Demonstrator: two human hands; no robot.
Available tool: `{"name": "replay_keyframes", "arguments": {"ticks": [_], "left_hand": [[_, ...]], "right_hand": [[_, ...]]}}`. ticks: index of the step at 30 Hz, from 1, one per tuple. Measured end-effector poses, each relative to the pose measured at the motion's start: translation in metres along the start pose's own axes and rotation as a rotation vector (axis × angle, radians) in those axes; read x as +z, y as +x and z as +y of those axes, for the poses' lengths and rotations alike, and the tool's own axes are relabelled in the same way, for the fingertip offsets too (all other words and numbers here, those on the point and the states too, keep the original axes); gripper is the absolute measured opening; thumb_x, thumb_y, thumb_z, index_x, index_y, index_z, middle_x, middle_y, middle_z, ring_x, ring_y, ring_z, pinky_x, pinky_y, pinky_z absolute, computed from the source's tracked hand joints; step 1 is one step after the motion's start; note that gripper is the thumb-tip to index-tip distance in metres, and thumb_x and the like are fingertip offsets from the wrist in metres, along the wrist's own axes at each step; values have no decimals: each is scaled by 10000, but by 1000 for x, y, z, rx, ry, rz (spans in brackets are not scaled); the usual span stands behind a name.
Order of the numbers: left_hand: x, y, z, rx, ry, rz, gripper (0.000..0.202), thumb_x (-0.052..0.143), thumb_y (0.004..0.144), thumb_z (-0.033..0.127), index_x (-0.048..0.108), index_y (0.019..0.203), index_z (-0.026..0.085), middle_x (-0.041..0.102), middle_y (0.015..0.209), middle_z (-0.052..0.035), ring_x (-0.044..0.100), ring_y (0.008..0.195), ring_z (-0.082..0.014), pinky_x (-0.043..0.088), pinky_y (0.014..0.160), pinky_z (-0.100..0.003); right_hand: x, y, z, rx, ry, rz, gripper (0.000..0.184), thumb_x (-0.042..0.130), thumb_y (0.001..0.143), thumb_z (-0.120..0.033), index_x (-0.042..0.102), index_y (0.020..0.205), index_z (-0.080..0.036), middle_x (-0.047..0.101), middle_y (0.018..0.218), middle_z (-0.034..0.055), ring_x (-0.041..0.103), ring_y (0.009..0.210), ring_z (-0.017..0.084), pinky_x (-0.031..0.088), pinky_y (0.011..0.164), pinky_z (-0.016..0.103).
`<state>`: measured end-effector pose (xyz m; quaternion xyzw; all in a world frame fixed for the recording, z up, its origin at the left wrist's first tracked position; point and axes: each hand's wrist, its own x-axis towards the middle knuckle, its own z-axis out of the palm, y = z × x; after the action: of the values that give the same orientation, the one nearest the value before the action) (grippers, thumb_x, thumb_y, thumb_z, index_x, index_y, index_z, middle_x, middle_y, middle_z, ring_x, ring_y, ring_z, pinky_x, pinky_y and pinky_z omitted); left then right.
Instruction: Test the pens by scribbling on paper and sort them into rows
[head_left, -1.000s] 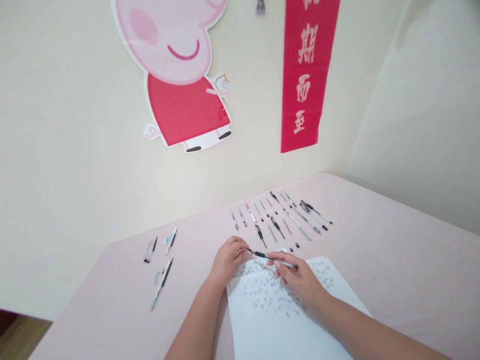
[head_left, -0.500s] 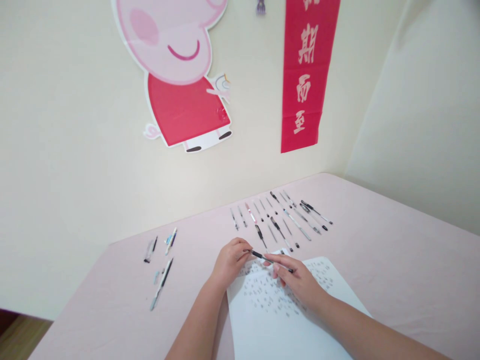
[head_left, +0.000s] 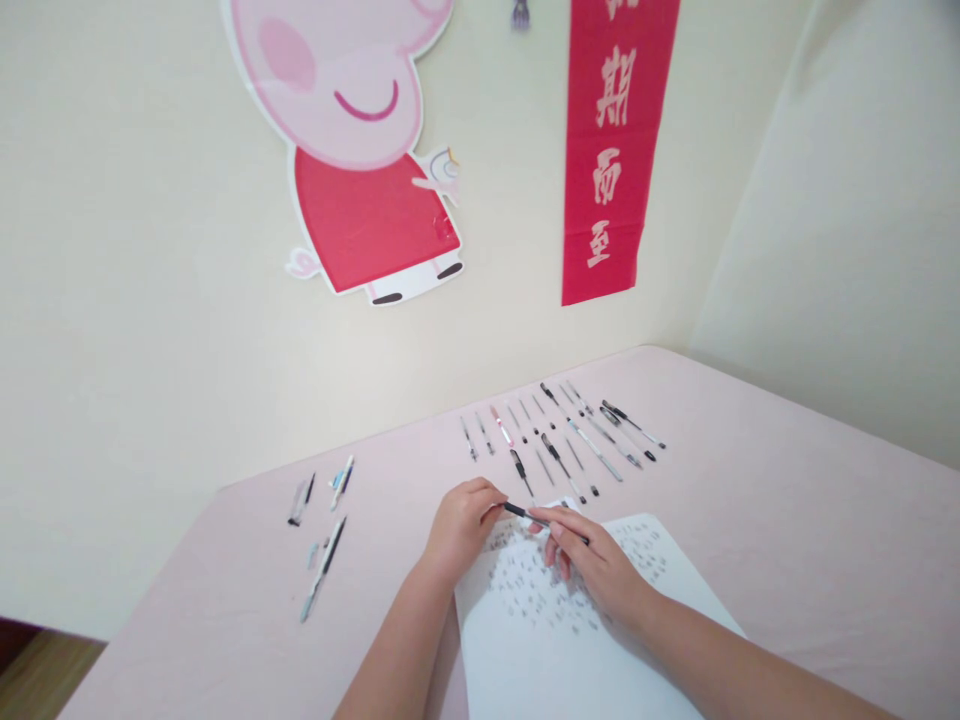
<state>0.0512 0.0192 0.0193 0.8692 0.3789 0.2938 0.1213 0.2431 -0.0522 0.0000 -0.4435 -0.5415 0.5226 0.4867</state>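
Between my two hands is a slim pen [head_left: 517, 510] with a black grip, held slantwise above the paper. My left hand [head_left: 466, 520] pinches its left end, and the fingertips cover that tip. The fingers of my right hand [head_left: 592, 560] are closed round the pen's clear barrel and its dark right end. Below them lies a white sheet of paper [head_left: 540, 670] with many small dark handwritten marks over its upper part. Just beyond my hands, a capped black pen [head_left: 519, 466] rests on the table.
Several pens, refills and small caps lie in rows at the back, among them a pink pen [head_left: 501, 426] and a light-blue pen [head_left: 592, 450]. Off to the left are a grey-and-black pen [head_left: 324, 570] and another pen [head_left: 343, 482]. The pink tabletop [head_left: 810, 520] meets the wall.
My left fingers have closed further over the pen's left end, hiding the tip that showed before. My right fingers have shifted slightly along the barrel.
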Motion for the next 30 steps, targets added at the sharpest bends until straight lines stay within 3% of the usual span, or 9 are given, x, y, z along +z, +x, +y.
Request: {"name": "replay_keyframes", "arguments": {"ticks": [11, 22, 30], "left_hand": [[-1, 1, 5, 16, 49, 57, 153, 545, 814, 127, 684, 855, 175, 668, 798, -41, 610, 727, -137, 465, 661, -226], [0, 0, 4, 8, 76, 43, 154, 545, 812, 122, 676, 864, 185, 663, 812, -38, 607, 744, -140, 466, 671, -236], [6, 2, 5, -24, 86, 57, 190, 571, 768, 92, 641, 917, 185, 654, 919, -52, 582, 870, -186, 478, 787, -325]], "right_hand": [[3, -1, 0, -30, 63, -16, 458, 469, 850, -496, 617, 1152, -185, 595, 1008, 110, 549, 572, 108, 440, 426, 222], [3, -1, 1, 11, 55, -15, 482, 456, 853, -506, 604, 1160, -166, 616, 974, 107, 540, 553, 104, 436, 448, 224], [3, -1, -2, 28, -27, 4, 465, 453, 852, -473, 576, 1204, -195, 612, 878, 61, 468, 504, 85, 399, 446, 218]]}}
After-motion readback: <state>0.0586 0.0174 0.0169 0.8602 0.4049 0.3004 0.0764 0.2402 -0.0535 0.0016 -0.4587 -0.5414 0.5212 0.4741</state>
